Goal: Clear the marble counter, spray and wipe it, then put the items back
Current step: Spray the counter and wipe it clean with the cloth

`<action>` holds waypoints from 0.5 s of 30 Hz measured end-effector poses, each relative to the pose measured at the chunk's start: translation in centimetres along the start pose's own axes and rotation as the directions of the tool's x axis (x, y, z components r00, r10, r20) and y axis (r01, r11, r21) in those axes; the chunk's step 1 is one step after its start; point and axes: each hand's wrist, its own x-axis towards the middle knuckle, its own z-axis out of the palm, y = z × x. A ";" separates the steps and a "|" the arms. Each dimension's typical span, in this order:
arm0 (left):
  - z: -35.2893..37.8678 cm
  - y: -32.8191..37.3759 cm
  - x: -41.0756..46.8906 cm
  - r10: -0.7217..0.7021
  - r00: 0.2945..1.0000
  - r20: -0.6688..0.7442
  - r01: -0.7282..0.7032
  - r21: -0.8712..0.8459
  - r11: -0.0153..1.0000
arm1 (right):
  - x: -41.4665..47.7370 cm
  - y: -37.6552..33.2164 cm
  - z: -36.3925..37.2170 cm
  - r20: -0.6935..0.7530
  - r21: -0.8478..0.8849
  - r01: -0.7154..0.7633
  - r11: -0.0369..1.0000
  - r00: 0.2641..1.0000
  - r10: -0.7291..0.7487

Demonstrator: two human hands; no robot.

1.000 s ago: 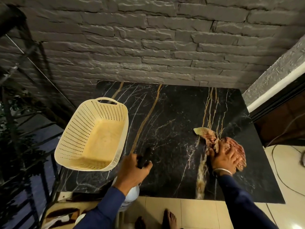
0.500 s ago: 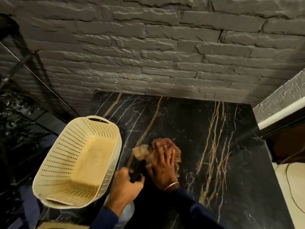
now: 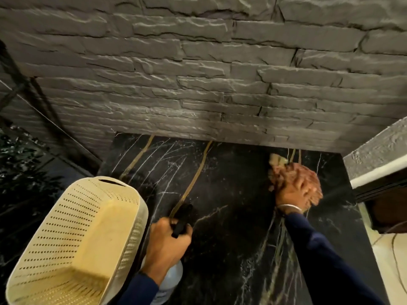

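Note:
The black marble counter (image 3: 231,216) with gold and white veins runs up to a grey stone wall. My right hand (image 3: 293,193) presses a crumpled reddish-brown cloth (image 3: 284,170) onto the counter's far right part, close to the wall. My left hand (image 3: 167,241) grips the black trigger head of a spray bottle (image 3: 171,280); its pale translucent body hangs below my wrist at the counter's near edge. A cream perforated plastic basket (image 3: 72,243) stands at the counter's left side, beside my left hand, with nothing visible in it.
The grey stone wall (image 3: 198,84) closes the back. A pale ledge with a dark frame (image 3: 378,172) juts in at the right. Dark metal railings and foliage (image 3: 22,172) lie to the left. Tiled floor with a cable (image 3: 394,256) shows at far right.
My right hand swept the cloth from the near right to the middle, then out to the far right by the wall. The left hand kept holding the bottle. The view has moved closer.

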 end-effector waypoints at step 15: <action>-0.8 3.6 5.3 0.013 1.000 0.001 -0.013 -0.119 0.993 | -8.1 -18.1 3.2 0.222 0.122 0.690 0.714 0.682 -0.697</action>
